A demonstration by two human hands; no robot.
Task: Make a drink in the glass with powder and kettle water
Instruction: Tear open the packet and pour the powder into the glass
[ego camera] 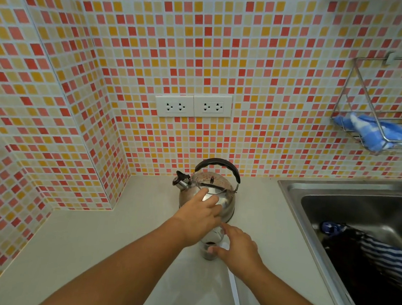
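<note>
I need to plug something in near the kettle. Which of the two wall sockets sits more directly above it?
The right-hand socket: it sits almost straight above the kettle, while the left-hand socket lies off towards the kettle's spout side.

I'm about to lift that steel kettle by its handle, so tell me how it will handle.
The kettle looks rigid polished steel, so probably slick on the body where the left hand reaches; the black arched handle is likely the safer grip. If it holds water, expect real weight and sloshing. Its broad base suggests it won't tip easily, though the glass stands close.
</note>
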